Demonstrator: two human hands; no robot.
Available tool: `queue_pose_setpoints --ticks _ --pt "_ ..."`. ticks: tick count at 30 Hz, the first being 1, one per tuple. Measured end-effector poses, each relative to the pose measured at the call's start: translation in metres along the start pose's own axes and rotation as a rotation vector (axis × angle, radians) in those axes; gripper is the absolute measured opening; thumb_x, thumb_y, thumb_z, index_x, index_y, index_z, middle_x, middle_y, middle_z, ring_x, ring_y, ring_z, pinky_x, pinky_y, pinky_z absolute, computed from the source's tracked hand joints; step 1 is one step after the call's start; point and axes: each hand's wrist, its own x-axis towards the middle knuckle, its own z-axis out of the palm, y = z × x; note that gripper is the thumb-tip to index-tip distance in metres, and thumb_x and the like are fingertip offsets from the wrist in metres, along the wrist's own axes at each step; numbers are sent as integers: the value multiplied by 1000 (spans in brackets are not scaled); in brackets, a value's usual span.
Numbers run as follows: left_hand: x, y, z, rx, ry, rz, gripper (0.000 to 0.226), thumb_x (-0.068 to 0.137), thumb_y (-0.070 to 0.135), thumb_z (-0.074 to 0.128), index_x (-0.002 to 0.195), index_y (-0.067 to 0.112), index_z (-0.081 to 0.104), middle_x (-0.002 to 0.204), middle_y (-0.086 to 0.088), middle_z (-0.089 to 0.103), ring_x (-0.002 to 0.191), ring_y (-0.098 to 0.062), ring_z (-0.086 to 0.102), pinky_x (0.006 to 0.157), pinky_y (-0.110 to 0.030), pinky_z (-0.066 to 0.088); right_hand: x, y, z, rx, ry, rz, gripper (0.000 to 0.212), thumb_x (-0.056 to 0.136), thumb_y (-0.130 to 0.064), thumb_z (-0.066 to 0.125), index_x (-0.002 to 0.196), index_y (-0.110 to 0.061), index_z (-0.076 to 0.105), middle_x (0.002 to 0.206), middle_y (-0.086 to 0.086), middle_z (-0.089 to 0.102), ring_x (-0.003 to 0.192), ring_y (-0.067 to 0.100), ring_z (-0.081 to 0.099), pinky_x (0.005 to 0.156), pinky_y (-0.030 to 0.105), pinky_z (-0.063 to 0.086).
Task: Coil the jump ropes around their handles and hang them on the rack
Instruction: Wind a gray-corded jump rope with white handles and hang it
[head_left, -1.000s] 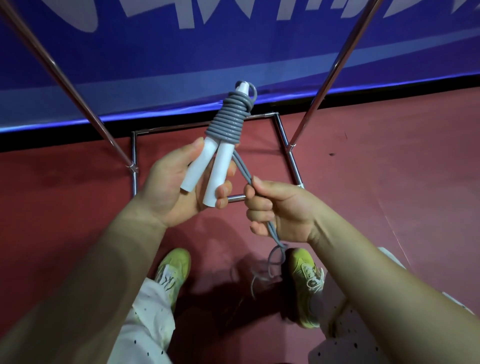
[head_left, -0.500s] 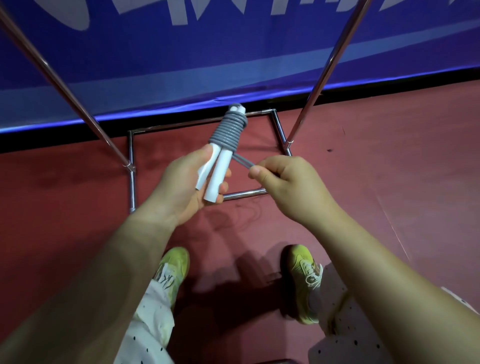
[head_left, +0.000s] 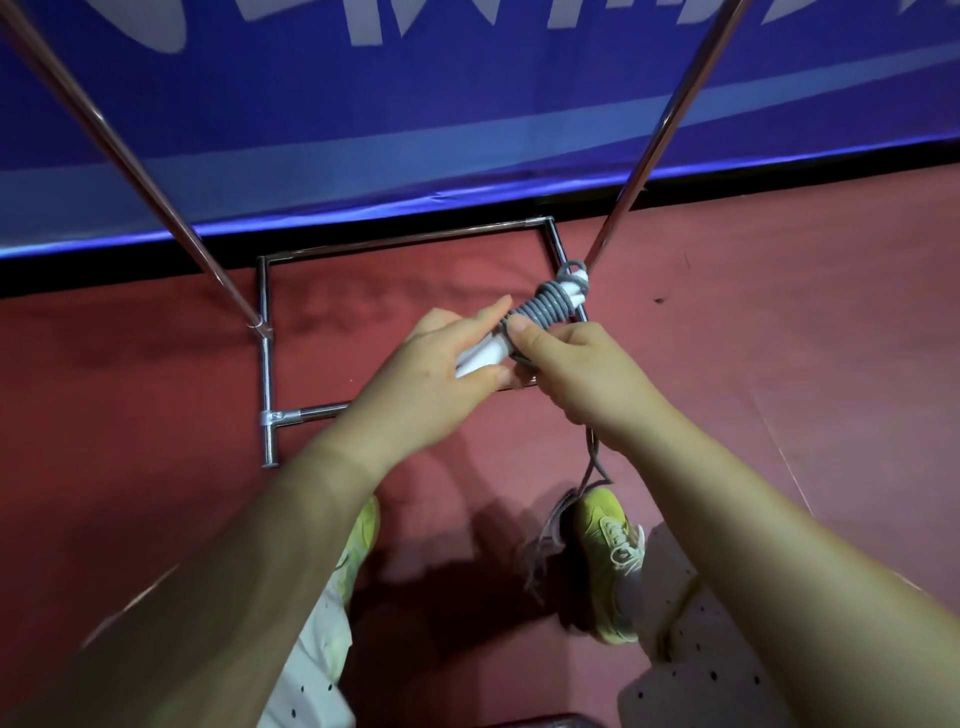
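A jump rope with two white handles held side by side has grey cord coiled tightly around their upper half. My left hand grips the handles from below and the left. My right hand presses its thumb against the coil and holds the loose cord. The free end of the cord hangs from under my right hand down to the floor beside my right shoe. The chrome rack stands in front of me, its two uprights slanting upward out of view.
The rack's rectangular base lies on a red floor. A blue banner stands close behind the rack. My yellow-green shoes and white dotted trousers are at the bottom.
The handles have tilted toward the right and lower in view. My right hand has moved in against the coil, and the loose cord now hangs down from it again.
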Motion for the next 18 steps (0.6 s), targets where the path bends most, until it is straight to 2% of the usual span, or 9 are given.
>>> queue_pose_setpoints --ticks 3,6,8,9,11,12,14,16,18 --pt "-1 -4 -4 -17 -64 -17 62 84 38 64 141 37 40 110 9 46 105 -1 47 90 -4 29 3 3 2 -26 -33 12 54 94 -48 50 70 -2 66 43 -11 36 36 4 29 46 21 24" --pt "0 -1 -12 -161 -66 -57 48 89 31 59 136 24 51 111 8 55 99 7 54 89 -6 36 3 4 2 -10 -48 -23 53 92 -51 52 64 -9 69 46 -7 32 38 5 26 49 26 21" --pt "2 4 -19 -357 -10 -126 29 93 12 59 121 13 62 101 9 64 84 8 61 80 -8 44 3 3 2 46 -74 -66 51 94 -46 52 50 -22 66 43 -12 31 38 4 25 49 25 21" --pt "2 7 -21 -494 -13 -182 20 92 6 57 110 11 64 95 5 67 77 3 63 73 -13 48 3 2 1 73 -80 -93 54 96 -40 52 45 -26 62 40 -14 32 37 3 26 47 23 22" --pt "-4 16 -22 -729 -106 -312 9 90 9 56 98 11 60 84 -3 68 69 -8 65 59 -20 52 2 -1 0 124 -99 -139 55 97 -31 55 42 -28 59 37 -15 36 35 2 31 44 13 25" --pt "-8 20 -21 -799 -182 -384 11 87 17 57 96 11 59 80 -3 69 67 -12 66 57 -23 53 0 -2 0 144 -108 -165 52 94 -32 58 42 -28 59 38 -15 37 35 2 32 42 12 25" --pt "-13 27 -19 -869 -364 -516 32 77 39 54 94 14 64 77 -6 72 70 -22 69 61 -32 56 -1 -4 0 162 -116 -221 43 86 -38 57 45 -26 57 42 -15 35 39 2 29 43 12 24" --pt "-15 28 -20 -921 -528 -553 48 75 55 45 88 19 74 82 -15 72 76 -32 70 73 -42 54 -1 -1 -2 186 -120 -253 41 86 -36 55 47 -24 54 44 -16 37 40 1 31 44 12 25" --pt "-13 26 -20 -1032 -578 -539 60 76 61 35 86 20 77 82 -17 70 77 -35 69 80 -47 51 0 1 -6 193 -116 -276 49 95 -27 52 46 -26 58 42 -17 41 40 -1 36 45 9 27"
